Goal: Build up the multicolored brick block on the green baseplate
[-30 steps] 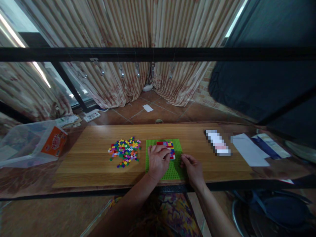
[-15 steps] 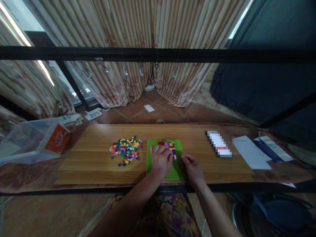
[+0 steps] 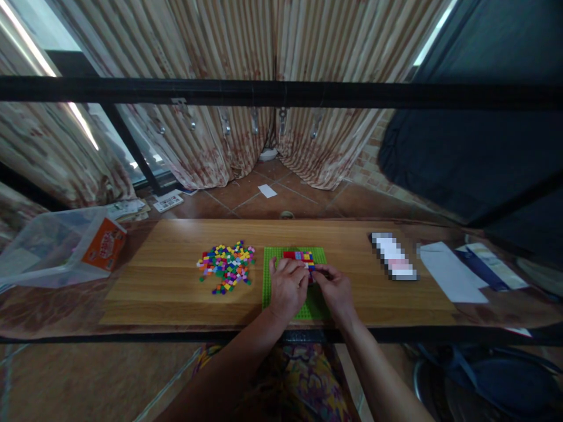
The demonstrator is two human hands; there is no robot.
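Observation:
A green studded baseplate (image 3: 316,309) lies on the wooden board, with a block of coloured toy bricks (image 3: 303,256) on its far part. Red, blue and yellow bricks show in that block. My left hand (image 3: 288,288) lies palm down over its near left side, fingers curled and partly hiding it. Whatever is under those fingertips is hidden. At the block's right edge, my right hand (image 3: 336,288) has thumb and forefinger pinched together, touching or very close to the bricks. Any piece between them is too small to make out.
Loose small bricks (image 3: 226,266) lie in a pile left of the baseplate. A clear plastic tub (image 3: 48,249) with an orange label stands far left. Right of the baseplate are a pixelated phone-like object (image 3: 393,256) and white paper (image 3: 453,275). A dark bar runs along the near edge.
My right hand has moved left and slightly away from me, from the baseplate's right edge to the brick block. My left hand stays over the block. The view has shifted slightly.

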